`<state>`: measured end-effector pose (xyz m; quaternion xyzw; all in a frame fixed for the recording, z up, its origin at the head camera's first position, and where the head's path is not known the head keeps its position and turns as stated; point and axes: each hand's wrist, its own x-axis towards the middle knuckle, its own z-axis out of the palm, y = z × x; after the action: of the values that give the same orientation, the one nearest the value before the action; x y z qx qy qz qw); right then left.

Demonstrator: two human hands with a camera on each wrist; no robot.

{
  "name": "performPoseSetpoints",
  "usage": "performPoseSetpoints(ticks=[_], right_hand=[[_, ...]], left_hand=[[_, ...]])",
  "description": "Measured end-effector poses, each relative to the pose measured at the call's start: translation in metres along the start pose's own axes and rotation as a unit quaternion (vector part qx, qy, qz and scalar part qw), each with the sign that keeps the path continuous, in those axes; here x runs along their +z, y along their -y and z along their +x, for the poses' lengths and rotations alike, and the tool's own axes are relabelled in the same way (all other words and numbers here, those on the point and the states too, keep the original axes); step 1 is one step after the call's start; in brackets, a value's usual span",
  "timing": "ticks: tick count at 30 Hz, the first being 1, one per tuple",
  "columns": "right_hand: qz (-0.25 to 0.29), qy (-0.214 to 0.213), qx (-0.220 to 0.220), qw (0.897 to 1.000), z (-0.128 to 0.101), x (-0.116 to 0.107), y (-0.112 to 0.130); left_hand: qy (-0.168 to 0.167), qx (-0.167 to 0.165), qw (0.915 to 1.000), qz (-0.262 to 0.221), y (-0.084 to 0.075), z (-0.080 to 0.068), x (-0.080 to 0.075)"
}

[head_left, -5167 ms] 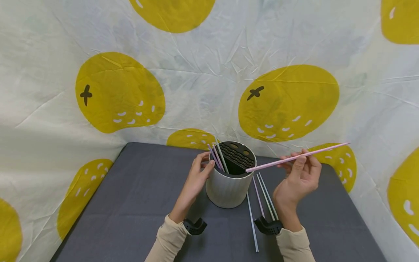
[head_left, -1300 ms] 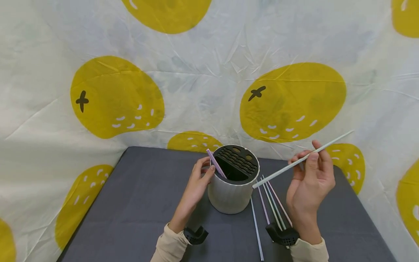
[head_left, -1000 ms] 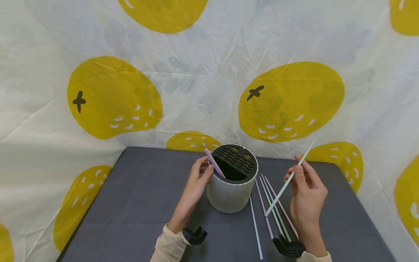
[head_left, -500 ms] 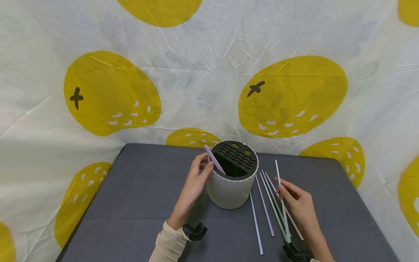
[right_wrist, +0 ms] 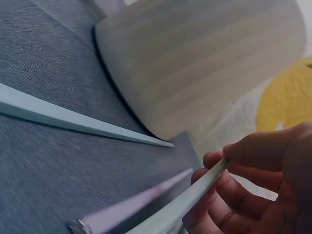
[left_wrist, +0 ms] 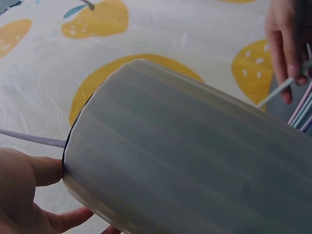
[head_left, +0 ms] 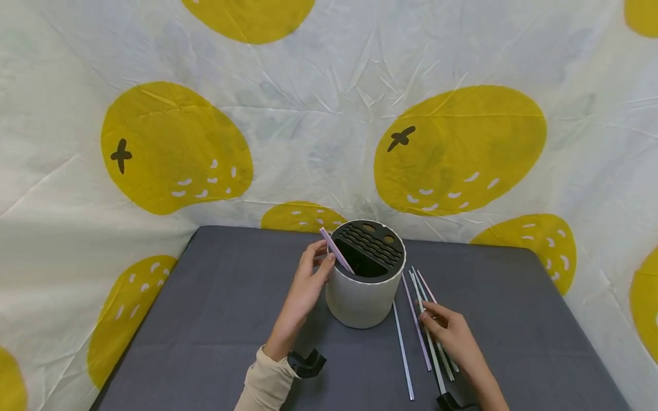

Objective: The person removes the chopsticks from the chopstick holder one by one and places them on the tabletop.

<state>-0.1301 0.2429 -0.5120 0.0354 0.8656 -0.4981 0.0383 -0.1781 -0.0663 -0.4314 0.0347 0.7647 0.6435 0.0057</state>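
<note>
A pale cylindrical utensil holder [head_left: 360, 302] with a black slotted top stands on the table. My left hand [head_left: 308, 279] grips its left side near the rim, thumb at the edge in the left wrist view. Purple chopsticks [head_left: 336, 251] lean out of the holder's open compartment beside that thumb. My right hand [head_left: 452, 337] pinches a pale green chopstick [right_wrist: 180, 202] between thumb and fingers, low over the chopsticks right of the holder. Whether that chopstick touches the table is unclear.
A light blue chopstick [head_left: 403, 351] and a purple chopstick [head_left: 416, 322] lie on the dark grey table [head_left: 231, 319], right of the holder. Pink and greenish ones lie partly under my right hand. A white curtain [head_left: 308, 142] with yellow fruit prints hangs behind.
A pink chopstick earlier in my right hand now lies on the table. The pale green one has left the holder and come down beside the others. My left hand has stayed on the holder.
</note>
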Motion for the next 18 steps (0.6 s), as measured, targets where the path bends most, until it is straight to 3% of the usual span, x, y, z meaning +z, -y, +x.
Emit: performPoseSetpoints(ticks=[6,12,18], right_hand=[[-0.082,-0.022,-0.019,0.996,0.005,0.017,0.002],[-0.129,-0.039,-0.037,0.99,0.016,0.03,0.002],[-0.189,-0.061,-0.052,0.979,0.026,0.041,0.004]], left_hand=[[-0.002,-0.001,1.0,-0.001,0.001,-0.001,0.0],[-0.001,0.0,1.0,-0.002,0.0,-0.001,0.0],[0.001,-0.002,1.0,-0.006,0.0,-0.002,0.0]])
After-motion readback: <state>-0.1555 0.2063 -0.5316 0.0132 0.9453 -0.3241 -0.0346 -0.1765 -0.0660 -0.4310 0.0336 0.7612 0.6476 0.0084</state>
